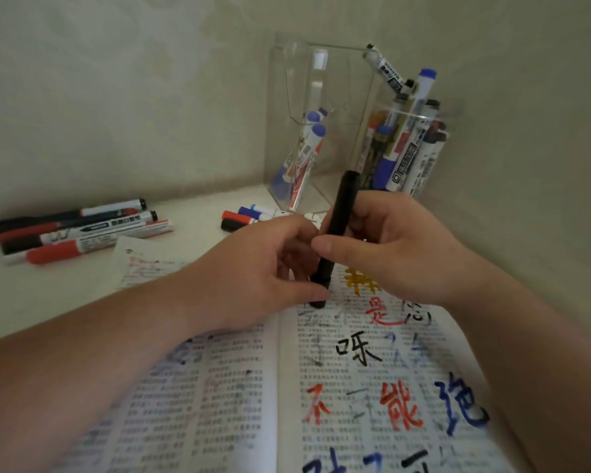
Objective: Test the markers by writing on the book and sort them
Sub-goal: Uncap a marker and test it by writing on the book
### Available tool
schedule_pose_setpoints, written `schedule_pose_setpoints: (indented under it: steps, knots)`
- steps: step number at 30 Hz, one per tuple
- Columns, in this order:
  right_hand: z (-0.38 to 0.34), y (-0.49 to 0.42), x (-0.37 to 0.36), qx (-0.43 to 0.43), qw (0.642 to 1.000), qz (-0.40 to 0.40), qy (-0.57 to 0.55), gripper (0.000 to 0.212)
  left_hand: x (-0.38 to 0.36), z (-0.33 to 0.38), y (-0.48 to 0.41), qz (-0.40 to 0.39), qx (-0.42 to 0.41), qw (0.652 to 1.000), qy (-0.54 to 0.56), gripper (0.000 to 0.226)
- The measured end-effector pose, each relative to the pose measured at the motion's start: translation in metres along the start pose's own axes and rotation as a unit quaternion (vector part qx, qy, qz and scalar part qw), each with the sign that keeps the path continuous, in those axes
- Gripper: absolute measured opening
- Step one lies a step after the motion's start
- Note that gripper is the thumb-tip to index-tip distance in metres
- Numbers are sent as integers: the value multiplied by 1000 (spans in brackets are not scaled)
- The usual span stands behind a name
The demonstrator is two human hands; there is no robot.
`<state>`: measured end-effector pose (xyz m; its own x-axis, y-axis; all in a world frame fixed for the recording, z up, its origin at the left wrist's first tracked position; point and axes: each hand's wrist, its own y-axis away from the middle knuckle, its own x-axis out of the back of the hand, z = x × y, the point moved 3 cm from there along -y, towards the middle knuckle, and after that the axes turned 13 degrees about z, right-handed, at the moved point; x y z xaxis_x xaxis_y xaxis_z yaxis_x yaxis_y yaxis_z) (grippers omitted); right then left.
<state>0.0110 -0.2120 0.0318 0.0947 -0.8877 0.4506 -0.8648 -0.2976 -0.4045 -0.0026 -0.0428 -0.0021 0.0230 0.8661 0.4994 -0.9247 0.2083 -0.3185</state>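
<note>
A black marker [338, 220] stands nearly upright over the open book [338, 387], its lower end close to the page near the spine. My right hand [400, 247] grips the marker's barrel, thumb across the front. My left hand [270, 271] pinches the marker's lower end, where the cap sits. The right page carries large handwritten characters in red, blue, black and orange. Whether the cap is on or off is hidden by my fingers.
A clear square box [307, 131] holding a few markers stands at the back, with a clear round cup [410, 145] full of markers to its right. Several markers [79, 230] lie at the left, a few more [249, 216] behind my left hand. Walls close in behind and right.
</note>
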Motion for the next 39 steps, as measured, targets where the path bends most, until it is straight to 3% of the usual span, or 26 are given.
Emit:
schedule_pose_setpoints:
  steps: [7, 13, 19, 27, 32, 37, 39]
  knots:
    - [5, -1, 6, -3, 999, 25, 48, 20, -2, -2, 1, -25, -11, 999, -30, 14]
    - [-5, 1, 5, 9, 997, -5, 81, 6, -3, -2, 0, -39, -42, 998, -37, 11]
    - [-8, 1, 12, -42, 996, -32, 67, 9, -5, -3, -1, -37, -80, 995, -50, 12]
    - [-15, 5, 4, -37, 993, -61, 99, 14, -5, -10, 0, -38, -81, 995, -54, 23]
    - [0, 10, 1, -41, 998, 4, 52, 7, -8, -6, -2, -44, -68, 995, -52, 12]
    - [12, 6, -3, -68, 997, 37, -1, 64, 7, -3, -7, 43, -21, 999, -13, 6]
    - [12, 3, -6, -62, 995, 63, -35, 53, 16, -3, -9, 58, 13, 998, 10, 12]
